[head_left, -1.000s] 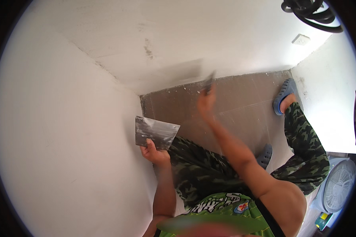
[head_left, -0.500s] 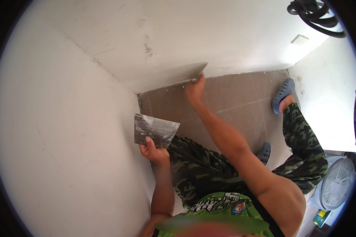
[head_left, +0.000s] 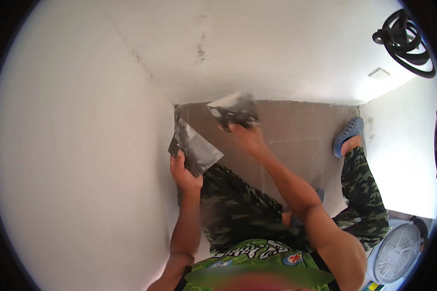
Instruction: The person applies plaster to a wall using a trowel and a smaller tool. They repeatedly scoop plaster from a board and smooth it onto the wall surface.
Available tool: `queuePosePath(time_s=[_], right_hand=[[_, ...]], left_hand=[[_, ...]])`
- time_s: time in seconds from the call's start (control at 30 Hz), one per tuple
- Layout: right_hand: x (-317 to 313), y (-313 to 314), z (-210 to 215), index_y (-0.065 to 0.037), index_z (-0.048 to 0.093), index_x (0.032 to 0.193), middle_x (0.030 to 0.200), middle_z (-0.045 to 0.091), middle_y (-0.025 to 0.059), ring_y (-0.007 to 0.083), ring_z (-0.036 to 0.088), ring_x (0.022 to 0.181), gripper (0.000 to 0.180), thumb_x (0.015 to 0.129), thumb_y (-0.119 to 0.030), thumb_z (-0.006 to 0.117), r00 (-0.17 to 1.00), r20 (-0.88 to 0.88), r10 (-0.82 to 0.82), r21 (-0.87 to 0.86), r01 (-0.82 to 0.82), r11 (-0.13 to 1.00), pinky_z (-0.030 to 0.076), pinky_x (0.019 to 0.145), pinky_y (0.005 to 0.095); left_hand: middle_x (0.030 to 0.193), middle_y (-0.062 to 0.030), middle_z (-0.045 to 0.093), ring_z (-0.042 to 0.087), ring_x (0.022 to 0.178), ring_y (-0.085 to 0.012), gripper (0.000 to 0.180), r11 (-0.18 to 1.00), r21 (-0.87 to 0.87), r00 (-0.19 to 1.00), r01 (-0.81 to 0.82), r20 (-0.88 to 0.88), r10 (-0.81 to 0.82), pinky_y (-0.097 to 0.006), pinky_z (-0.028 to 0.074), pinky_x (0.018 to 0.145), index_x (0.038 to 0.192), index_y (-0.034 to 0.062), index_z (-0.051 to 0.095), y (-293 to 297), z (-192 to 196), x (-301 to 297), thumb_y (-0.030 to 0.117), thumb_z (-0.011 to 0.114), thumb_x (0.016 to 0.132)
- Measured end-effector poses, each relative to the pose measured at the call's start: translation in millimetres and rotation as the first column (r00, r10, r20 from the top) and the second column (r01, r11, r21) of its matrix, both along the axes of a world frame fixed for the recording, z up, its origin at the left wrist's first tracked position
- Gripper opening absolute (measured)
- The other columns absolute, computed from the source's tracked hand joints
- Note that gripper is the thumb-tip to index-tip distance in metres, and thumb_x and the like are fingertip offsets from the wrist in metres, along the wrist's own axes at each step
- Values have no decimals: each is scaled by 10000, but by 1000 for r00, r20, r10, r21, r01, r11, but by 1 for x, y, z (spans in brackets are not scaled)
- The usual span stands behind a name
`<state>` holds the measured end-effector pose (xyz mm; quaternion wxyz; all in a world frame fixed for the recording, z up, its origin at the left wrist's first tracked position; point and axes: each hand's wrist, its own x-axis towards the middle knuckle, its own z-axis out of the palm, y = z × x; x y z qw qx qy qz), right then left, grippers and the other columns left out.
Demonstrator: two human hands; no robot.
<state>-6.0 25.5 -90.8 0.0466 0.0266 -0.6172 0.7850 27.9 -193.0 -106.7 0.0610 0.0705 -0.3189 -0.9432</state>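
Observation:
My left hand is closed on a flat grey putty blade, thumb on its face. Pale smears mark this plate, which is tilted with one corner pointing up, close to the left wall. Over the floor and to the right of it, my right hand grips a wide putty knife. White filler coats part of its dark blade, blurred by motion. A small gap separates the two tools. Behind the knife stands the white far wall, with its lower edge near the blade.
Brown floor tiles meet the walls in a corner. A dark scuff marks the far wall. Coiled black cable hangs at upper right above a white wall plate. My blue clog and a fan are at right.
My right hand has drawn back from the foot of the far wall, and its knife now shows a filler-smeared face. The left blade has rotated and come nearer the knife. The view has shifted slightly.

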Motion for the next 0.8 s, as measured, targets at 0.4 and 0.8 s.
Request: queuePosePath(time_s=[0.4,0.8], right_hand=[[77,99,77,-108,512,1428,1350,560,174,393,590,1207,577,878,-82,686,990,-51,131,958,12,288,551,957,497],[113,135,56,34,535,1326,1195,677,174,339,699,1045,423,928,-105,564,919,222,325,-802,-18,597,635,735,514]], left_hand=[[1192,-88,687,677,1025,-185,305,964,155,965,216,118,-235,-365,556,893,1280,-1,592,69,51,5,91,597,990],[966,-77,717,641,806,-222,190,217,-895,753,-389,-445,-484,-337,513,730,1079,6,694,59,41,14,-19,638,900]])
